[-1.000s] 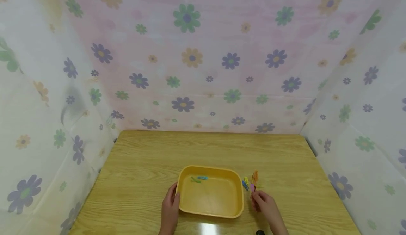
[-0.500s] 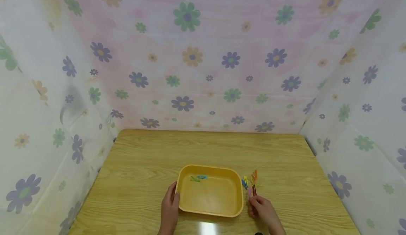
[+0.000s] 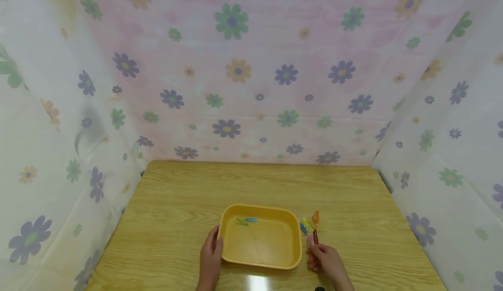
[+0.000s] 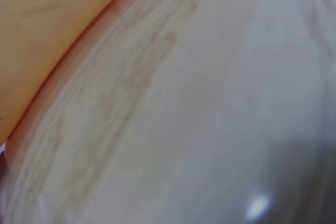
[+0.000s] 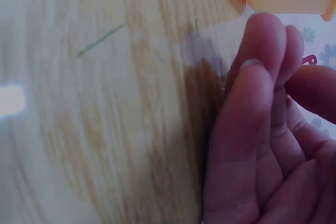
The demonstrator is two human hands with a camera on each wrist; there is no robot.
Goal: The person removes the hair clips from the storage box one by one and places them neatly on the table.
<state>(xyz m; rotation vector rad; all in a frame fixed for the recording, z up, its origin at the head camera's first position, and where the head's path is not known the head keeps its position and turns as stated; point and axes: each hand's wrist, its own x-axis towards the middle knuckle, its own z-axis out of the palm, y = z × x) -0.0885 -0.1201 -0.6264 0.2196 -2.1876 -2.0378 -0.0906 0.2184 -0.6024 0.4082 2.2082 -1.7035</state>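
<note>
In the head view, my left hand (image 3: pixel 211 258) holds the left side of a yellow plastic tray (image 3: pixel 261 265). A light blue clip (image 3: pixel 250 219) and a green clip (image 3: pixel 242 222) lie inside it. To the tray's right, my right hand (image 3: pixel 329 260) pinches a dark red clip (image 3: pixel 315 237) between thumb and fingers. A pink clip (image 3: pixel 309 239) lies close beside those fingers. Just beyond are a blue clip (image 3: pixel 303 228), a yellow clip (image 3: pixel 304 224) and an orange clip (image 3: pixel 316 217). In the right wrist view, a red clip end (image 5: pixel 311 60) shows past the fingertips.
The wooden table (image 3: pixel 177 195) runs back to a flower-patterned curtain (image 3: pixel 251 121), which also covers both sides. A small black object (image 3: pixel 320 289) sits at the bottom edge, near the right forearm. The left wrist view shows mainly table and tray wall (image 4: pixel 47 19).
My right hand has drawn slightly toward me, and the pink clip has shifted nearer and a little left. More of the dark red clip shows. The left hand and tray stay put.
</note>
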